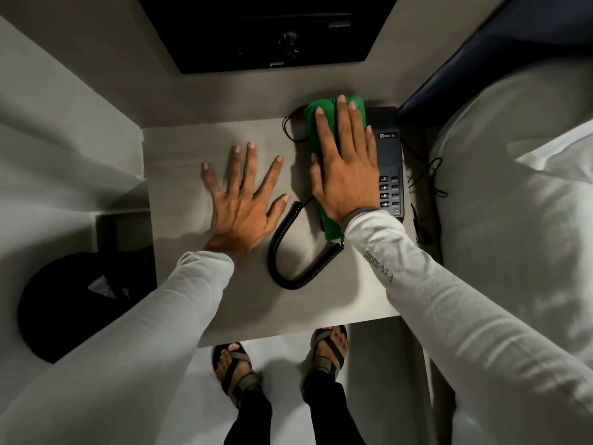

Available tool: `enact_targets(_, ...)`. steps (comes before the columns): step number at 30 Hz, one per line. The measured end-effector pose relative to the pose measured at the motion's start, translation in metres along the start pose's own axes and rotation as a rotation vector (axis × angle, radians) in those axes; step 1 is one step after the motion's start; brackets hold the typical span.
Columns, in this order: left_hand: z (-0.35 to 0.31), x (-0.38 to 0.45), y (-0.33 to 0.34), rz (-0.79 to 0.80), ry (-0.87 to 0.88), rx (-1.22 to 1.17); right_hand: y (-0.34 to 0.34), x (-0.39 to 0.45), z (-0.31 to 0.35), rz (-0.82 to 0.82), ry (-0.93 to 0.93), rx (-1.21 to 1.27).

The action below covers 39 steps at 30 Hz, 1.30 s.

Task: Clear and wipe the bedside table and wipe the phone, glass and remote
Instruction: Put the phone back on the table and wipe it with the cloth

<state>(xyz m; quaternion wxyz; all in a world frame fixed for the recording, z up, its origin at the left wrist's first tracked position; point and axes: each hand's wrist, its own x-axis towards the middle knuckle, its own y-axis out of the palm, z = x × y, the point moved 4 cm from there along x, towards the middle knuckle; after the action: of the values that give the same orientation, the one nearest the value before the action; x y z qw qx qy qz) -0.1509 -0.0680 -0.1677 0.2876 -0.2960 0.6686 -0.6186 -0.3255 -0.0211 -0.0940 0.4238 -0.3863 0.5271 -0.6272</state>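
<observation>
While the phone (390, 162) sits at the tabletop's (337, 293) far right corner, a green cloth (316, 123) lies over its left part, pressed flat by the right hand (345, 165) with fingers straight and close together. Its black coiled cord (288, 252) loops across the pale grey surface toward the person. Left of the phone, the left hand (244, 200) rests palm down on the bare top, fingers spread wide, holding nothing. A bed (513, 187) with white linen stands to the right, a dark safe (266, 30) sits behind, and a black bin (80, 303) stands on the pale floor at left.
</observation>
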Motion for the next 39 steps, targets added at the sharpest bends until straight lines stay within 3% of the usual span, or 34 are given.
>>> enact_targets(9, -0.001, 0.000, -0.005, 0.032, -0.007, 0.005, 0.003, -0.056, 0.004, -0.033, 0.022, 0.041)
enact_targets(19, -0.001, -0.001, -0.003, 0.077, -0.021, 0.018, 0.015, -0.118, 0.007, 0.068, 0.017, -0.010)
enact_targets(25, -0.003, -0.013, -0.007, 0.153, -0.040, -0.012, 0.024, -0.163, 0.009, 0.066, 0.044, 0.101)
enact_targets(28, -0.009, -0.023, -0.016, 0.185, -0.062, -0.063, 0.021, -0.189, 0.010, 0.121, 0.090, 0.246)
enact_targets(31, -0.023, -0.036, -0.037, 0.132, -0.068, -0.103, 0.006, -0.204, 0.004, 0.111, 0.304, 0.670)
enact_targets(35, -0.050, -0.031, -0.065, 0.016, -0.016, -0.181, -0.029, -0.183, -0.019, -0.099, 0.599, 1.301)
enact_targets(37, -0.067, -0.010, -0.078, -0.038, 0.004, -0.196, -0.046, -0.154, -0.038, -0.223, 0.676, 1.437)
enact_targets(39, -0.084, 0.015, -0.088, -0.089, 0.035, -0.168, -0.061, -0.117, -0.057, -0.309, 0.661, 1.395)
